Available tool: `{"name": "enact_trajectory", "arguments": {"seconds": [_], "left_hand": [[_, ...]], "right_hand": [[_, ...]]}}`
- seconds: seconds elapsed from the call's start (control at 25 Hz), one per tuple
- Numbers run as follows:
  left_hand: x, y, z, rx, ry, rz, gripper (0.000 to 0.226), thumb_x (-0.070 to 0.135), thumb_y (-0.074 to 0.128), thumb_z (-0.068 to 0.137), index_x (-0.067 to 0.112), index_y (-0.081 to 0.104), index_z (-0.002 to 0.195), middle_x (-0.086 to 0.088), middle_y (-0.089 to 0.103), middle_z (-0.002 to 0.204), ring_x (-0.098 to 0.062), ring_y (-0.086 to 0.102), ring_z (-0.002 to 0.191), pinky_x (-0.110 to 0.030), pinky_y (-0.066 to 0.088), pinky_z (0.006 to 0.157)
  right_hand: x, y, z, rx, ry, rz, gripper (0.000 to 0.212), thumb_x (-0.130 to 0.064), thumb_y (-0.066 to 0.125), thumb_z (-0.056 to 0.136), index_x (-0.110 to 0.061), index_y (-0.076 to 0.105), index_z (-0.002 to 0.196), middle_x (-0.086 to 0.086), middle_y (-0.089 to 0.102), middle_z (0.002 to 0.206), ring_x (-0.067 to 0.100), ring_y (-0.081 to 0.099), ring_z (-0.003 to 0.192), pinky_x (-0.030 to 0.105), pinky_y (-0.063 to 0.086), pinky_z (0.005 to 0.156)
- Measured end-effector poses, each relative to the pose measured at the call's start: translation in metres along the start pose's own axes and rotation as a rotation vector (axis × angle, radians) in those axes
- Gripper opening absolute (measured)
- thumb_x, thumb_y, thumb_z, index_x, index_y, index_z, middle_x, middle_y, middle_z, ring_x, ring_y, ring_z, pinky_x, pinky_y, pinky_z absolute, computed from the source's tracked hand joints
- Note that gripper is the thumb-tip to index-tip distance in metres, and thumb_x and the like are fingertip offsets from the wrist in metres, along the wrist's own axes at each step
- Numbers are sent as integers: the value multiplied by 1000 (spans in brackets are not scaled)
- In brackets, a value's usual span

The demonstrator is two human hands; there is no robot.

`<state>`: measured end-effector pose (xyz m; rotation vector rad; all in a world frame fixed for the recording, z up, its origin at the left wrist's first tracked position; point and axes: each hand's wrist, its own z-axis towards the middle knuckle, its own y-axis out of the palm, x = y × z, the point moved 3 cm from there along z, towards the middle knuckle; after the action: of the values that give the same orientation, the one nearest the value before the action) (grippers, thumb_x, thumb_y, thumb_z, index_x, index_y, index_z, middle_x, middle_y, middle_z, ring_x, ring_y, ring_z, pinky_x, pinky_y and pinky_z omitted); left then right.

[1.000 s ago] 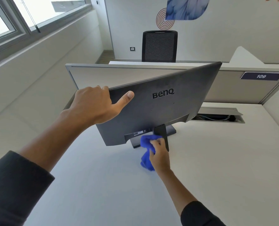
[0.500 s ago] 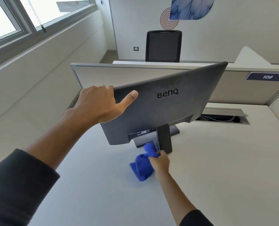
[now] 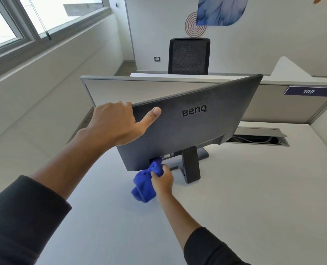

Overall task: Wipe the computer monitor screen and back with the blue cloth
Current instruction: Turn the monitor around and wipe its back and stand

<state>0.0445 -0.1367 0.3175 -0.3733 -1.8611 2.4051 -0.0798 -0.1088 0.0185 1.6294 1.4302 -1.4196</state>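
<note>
The dark grey BenQ monitor (image 3: pixel 195 129) stands on the white desk (image 3: pixel 254 197) with its back turned toward me; the screen is hidden. My left hand (image 3: pixel 116 123) grips the monitor's top left corner, thumb flat on the back panel. My right hand (image 3: pixel 162 180) is shut on the bunched blue cloth (image 3: pixel 145 186), pressing its upper end against the lower left edge of the back, just left of the stand (image 3: pixel 191 165).
A grey partition (image 3: pixel 139 88) runs behind the monitor, with a label reading 109 (image 3: pixel 309 91). An open cable hatch (image 3: pixel 258 139) lies in the desk at the right. A black chair (image 3: pixel 189 56) stands beyond. Windows line the left wall.
My right hand has carried the blue cloth leftward from the stand to the monitor's lower left back edge. My left hand keeps its grip on the top corner.
</note>
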Motion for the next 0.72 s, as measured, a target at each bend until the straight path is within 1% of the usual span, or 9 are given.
{"name": "enact_trajectory", "arguments": {"seconds": [0.12, 0.2, 0.28, 0.4, 0.48, 0.56, 0.6, 0.64, 0.72], "left_hand": [[1, 0, 0, 1, -5, -1, 113, 99, -21, 73, 14, 52, 81, -4, 55, 74, -26, 53, 69, -36, 31, 62], [1, -1, 0, 5, -1, -6, 112, 99, -22, 72, 14, 51, 78, -3, 55, 72, -22, 50, 64, -34, 29, 59], [2, -1, 0, 4, 11, -3, 113, 99, -22, 72, 14, 53, 77, -3, 55, 71, -19, 47, 61, -32, 25, 56], [0, 0, 1, 13, 17, 4, 113, 99, -20, 74, 14, 54, 76, -3, 57, 68, -17, 47, 58, -30, 23, 54], [-2, 0, 2, 3, 17, 10, 113, 99, -20, 75, 14, 54, 76, -4, 57, 68, -23, 52, 62, -33, 28, 57], [-2, 1, 3, 7, 18, 21, 113, 98, -19, 75, 14, 56, 79, -4, 57, 70, -29, 57, 68, -35, 33, 61], [-2, 1, 4, 12, 19, 29, 113, 98, -19, 76, 14, 57, 81, -4, 58, 72, -30, 58, 71, -36, 34, 62], [-2, 2, 3, 12, 19, 36, 113, 98, -18, 77, 14, 58, 85, -4, 59, 74, -30, 58, 72, -36, 34, 63], [-2, 3, 2, 5, 18, 40, 114, 97, -18, 77, 14, 59, 89, -3, 59, 78, -30, 58, 75, -35, 33, 63]], "right_hand": [[-16, -21, 21, 270, 92, 327, 21, 0, 66, 98, -3, 65, 119, 17, 72, 114, 36, 70, 105, 48, 60, 95], [-27, -14, 16, 275, 71, 357, 24, 1, 64, 99, -4, 64, 122, 15, 73, 116, 35, 71, 107, 47, 60, 97], [-24, 1, 7, 94, 50, 213, 27, -3, 66, 100, -10, 66, 126, 10, 73, 120, 30, 70, 112, 38, 58, 98], [-17, -17, 14, -213, 65, 37, 27, -14, 76, 98, -19, 70, 124, 4, 74, 122, 24, 70, 115, 37, 59, 98], [-23, -48, 26, -418, 48, -29, 25, -11, 81, 93, -16, 75, 117, 8, 79, 118, 23, 73, 110, 41, 59, 100], [-28, -92, 41, -530, 54, -8, 26, -3, 81, 89, -8, 77, 114, 18, 79, 118, 24, 74, 103, 45, 59, 102], [-32, -118, 50, -505, 81, 42, 26, -2, 80, 87, -5, 77, 113, 22, 78, 118, 26, 73, 101, 48, 59, 104], [-34, -145, 61, -421, 119, 125, 23, -2, 78, 85, -5, 79, 108, 26, 78, 117, 29, 73, 100, 49, 58, 104], [-34, -197, 85, -111, 210, 351, 14, -5, 70, 87, -6, 80, 97, 24, 77, 110, 31, 72, 96, 48, 59, 98]]}}
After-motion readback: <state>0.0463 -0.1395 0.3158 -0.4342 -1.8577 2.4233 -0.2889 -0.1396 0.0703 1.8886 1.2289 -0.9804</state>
